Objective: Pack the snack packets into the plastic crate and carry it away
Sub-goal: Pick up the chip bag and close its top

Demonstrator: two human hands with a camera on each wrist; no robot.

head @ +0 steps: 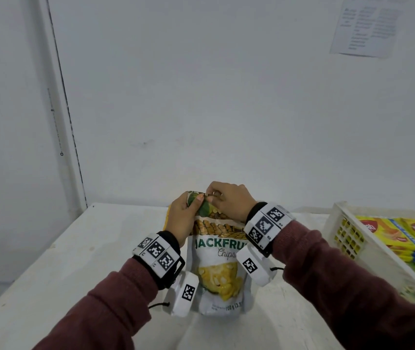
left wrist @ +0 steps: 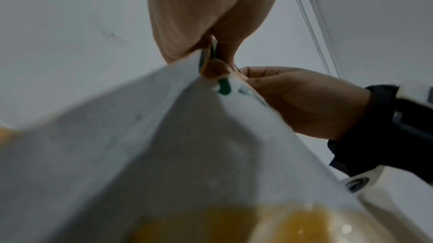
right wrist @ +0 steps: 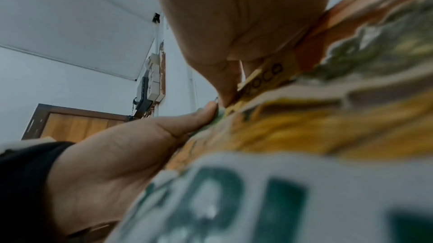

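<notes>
Packet (head: 222,258) stands upright at lower centre of head view, long axis vertical, base on worktop (head: 75,261). Left hand (head: 179,221) and right hand (head: 229,200) meet at top edge; fingers (head: 199,198) of both pinch it. Crate (head: 337,223) at right edge, partly filled; right hand nearer. White wall (head: 201,97) behind; paper sheet (head: 368,26) upper right.

Close to the lens, the right hand (right wrist: 239,24) pinches the top edge of the jackfruit chips packet (right wrist: 304,136), whose blurred green letters and yellow print fill the lower right. The left hand (right wrist: 112,163) reaches in from the lower left, thumb pressed on the packet's top. Behind stands a white wall (right wrist: 58,80) with a wooden door (right wrist: 77,124).
</notes>
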